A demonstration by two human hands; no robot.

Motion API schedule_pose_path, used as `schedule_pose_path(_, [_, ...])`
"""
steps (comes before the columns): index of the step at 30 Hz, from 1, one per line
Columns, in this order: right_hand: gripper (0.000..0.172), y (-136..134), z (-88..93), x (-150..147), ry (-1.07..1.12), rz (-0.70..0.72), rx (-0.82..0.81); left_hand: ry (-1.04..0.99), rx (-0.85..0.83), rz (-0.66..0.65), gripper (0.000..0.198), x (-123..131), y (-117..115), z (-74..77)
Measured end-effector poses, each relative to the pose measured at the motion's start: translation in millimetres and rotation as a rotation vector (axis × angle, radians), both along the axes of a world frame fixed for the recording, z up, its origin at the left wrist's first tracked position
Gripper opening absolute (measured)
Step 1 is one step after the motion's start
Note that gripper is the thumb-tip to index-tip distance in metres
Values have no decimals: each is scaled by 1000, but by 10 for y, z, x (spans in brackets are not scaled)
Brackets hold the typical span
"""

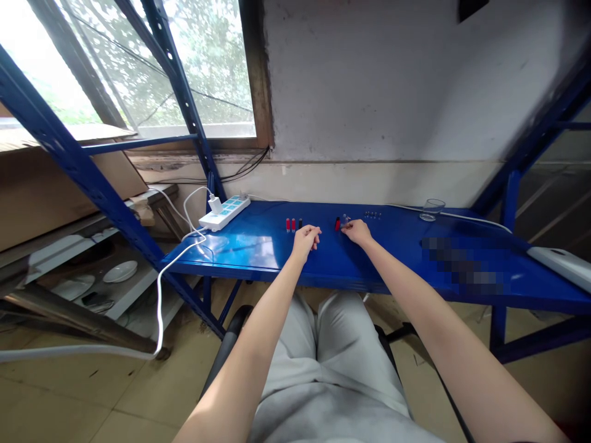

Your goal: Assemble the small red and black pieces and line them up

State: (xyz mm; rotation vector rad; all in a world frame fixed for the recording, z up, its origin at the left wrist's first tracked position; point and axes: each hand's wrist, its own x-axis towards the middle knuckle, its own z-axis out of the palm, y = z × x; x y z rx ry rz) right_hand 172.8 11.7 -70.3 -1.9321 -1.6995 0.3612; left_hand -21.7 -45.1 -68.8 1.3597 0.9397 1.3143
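My left hand (306,241) hovers over the front part of the blue table (240,246), its fingers curled together. Whatever it may hold is too small or hidden to name. Just beyond it stand two small red cylinders (290,225) and a dark one (300,223). My right hand (357,232) is low over the tabletop with fingertips pinched; what lies between them I cannot make out. Right by those fingertips are a small red and black piece (337,224) and a few tiny clear pieces (345,218). Several tiny silvery bits (373,215) sit in rows farther right.
A white power strip (225,213) with a plug and cables lies at the table's left end. A clear glass (432,210) stands at the back right, near a blurred dark patch (464,266) and a white object (561,266). Blue frame posts (184,104) rise at both sides.
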Motion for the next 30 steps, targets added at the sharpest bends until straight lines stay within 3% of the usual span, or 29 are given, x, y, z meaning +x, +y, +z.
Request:
schedule_pose_path(10, [20, -63, 4, -31, -14, -33, 37, -14, 13, 41, 21, 5, 8, 0])
schedule_pose_path(19, [26, -117, 85, -15, -20, 18, -26, -276, 55, 485, 25, -56, 3, 25])
schedule_pose_path(24, [23, -218, 110, -11, -34, 3, -50, -383, 39, 588, 24, -69, 13, 65])
schedule_pose_path(30, [36, -414, 29, 11, 128, -112, 162, -427, 33, 652, 27, -76, 32, 63])
